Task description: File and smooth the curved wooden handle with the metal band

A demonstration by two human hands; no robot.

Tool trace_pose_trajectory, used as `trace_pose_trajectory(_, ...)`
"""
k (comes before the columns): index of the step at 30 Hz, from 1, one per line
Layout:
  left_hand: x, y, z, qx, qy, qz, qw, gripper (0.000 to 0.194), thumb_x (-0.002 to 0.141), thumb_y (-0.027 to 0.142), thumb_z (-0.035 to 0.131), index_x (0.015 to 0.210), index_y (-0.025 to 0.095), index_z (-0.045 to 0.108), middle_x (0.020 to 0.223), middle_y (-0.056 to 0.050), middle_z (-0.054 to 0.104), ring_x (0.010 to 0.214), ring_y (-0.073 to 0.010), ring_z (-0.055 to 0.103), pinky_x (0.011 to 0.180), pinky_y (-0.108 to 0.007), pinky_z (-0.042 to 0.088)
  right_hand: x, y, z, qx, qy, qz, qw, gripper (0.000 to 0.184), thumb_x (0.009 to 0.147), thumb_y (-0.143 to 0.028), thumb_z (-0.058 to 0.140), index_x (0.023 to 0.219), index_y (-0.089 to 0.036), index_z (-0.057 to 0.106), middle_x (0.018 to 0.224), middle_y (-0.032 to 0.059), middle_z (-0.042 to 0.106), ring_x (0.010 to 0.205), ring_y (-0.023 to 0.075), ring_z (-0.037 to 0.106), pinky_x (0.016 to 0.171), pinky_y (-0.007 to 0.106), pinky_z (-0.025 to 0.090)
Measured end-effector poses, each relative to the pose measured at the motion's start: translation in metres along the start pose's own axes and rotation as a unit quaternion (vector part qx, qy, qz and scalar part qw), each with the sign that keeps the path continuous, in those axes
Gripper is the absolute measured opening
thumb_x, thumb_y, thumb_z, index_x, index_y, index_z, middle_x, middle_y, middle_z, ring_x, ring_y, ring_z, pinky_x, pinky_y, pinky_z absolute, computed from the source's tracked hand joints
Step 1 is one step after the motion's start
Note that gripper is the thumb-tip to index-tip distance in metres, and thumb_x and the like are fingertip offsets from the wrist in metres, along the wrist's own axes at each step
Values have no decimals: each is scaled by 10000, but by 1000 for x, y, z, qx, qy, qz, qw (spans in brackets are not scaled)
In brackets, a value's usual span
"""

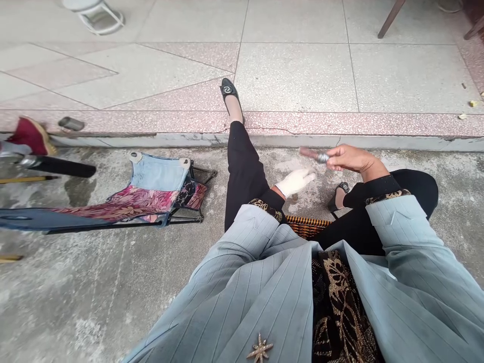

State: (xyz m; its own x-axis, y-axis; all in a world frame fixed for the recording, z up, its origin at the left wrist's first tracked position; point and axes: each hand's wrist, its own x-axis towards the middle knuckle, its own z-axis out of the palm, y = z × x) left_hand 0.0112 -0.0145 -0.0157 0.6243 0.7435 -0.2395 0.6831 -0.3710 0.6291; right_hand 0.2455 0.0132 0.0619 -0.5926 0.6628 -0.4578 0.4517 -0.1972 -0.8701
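My right hand [350, 159], bare, is closed around the handle of a small knife-like tool [310, 153]. Its flat reddish-brown end points left, and a silvery band that looks like wound wire sits near my fingers. Lower and to the left, my left hand [297, 182] wears a white glove. Its fingers are loosely stretched toward the right, just below the tool and apart from it, with nothing visible in them. Between my knees, part of a brown and orange woven basket or seat [308, 227] shows; the rest is hidden by my jacket and legs.
A folding chair [155, 196] with denim and floral cloth stands at left. Beyond it are another person's red shoe [32, 136], a dark cylindrical object [64, 165] and a can [71, 123]. A raised tiled step [295, 123] runs ahead, with a white stool [98, 17] farther back.
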Motion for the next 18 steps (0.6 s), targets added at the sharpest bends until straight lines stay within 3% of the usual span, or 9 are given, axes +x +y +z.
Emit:
trace_pose_trajectory(3,-1,3,1,5,-30,17,999,363,1058,395,366,1130,189,656,1012,-43,743,923,-187,670,839,-274,473,6,10,-4,21,160,19,987,491,872,-683,634,950,-198,648,725,18,575,613,121,436,584,283,357)
trace_pose_trajectory(7,-2,9,0,87,-58,26,994,388,1059,427,354,1168,214,659,1039,-55,751,942,-212,690,816,-294,470,22,16,-1,-47,205,138,968,355,910,-534,660,908,-179,662,739,34,594,606,126,465,577,287,389)
trace_pose_trajectory(10,-3,13,2,150,-74,25,986,403,1061,430,337,1183,222,660,1032,-69,758,943,-232,706,787,-312,467,31,11,4,-210,183,201,939,308,941,-452,630,902,-154,698,779,78,649,693,169,568,638,302,418)
trace_pose_trajectory(13,-3,14,5,178,-64,34,981,410,1063,422,331,1163,207,665,1038,-88,760,951,-243,713,783,-323,466,35,5,11,-383,117,234,886,325,943,-435,614,969,-136,738,936,153,713,870,254,650,699,334,426)
trace_pose_trajectory(16,-4,11,4,180,-53,30,982,403,1058,417,345,1165,207,672,1064,-95,760,964,-244,713,786,-323,465,34,4,17,-441,35,268,856,295,920,-405,646,969,-133,749,1037,191,727,932,292,668,707,356,434)
trace_pose_trajectory(18,-4,8,-1,162,-45,12,986,398,1055,416,349,1180,224,674,1070,-81,762,968,-239,711,786,-317,464,32,6,19,-422,-26,276,863,255,909,-383,662,872,-141,734,950,166,732,824,253,659,684,352,432)
